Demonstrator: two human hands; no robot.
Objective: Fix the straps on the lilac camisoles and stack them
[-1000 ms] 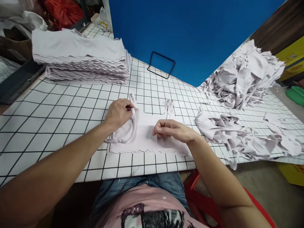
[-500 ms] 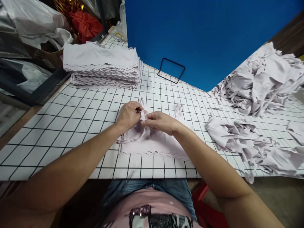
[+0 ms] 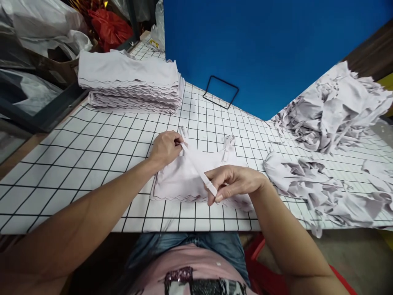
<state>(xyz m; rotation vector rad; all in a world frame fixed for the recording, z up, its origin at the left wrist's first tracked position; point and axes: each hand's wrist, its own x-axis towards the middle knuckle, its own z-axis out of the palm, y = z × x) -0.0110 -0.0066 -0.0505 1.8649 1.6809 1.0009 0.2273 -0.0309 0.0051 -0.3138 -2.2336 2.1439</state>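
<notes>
A pale pinkish camisole-like garment (image 3: 181,180) with a wavy hem lies flat on the gridded table in front of me. One of its shoulder straps (image 3: 196,164) is stretched diagonally between my hands. My left hand (image 3: 167,148) pinches the strap close to the garment's upper left corner. Over the lower right part of the garment, my right hand (image 3: 233,182) holds the strap's other end between thumb and fingers. The second strap (image 3: 228,147) stands looped at the upper right, touched by neither hand.
A neat stack of folded pale garments (image 3: 129,82) stands at the back left. Crumpled garments (image 3: 334,106) are heaped at the back right, with a looser pile (image 3: 319,184) nearer. A blue panel (image 3: 245,49) and a thin black frame (image 3: 221,92) are behind.
My right hand has moved down and right, away from my left hand, drawing the strap out straight. My left hand stays almost in place.
</notes>
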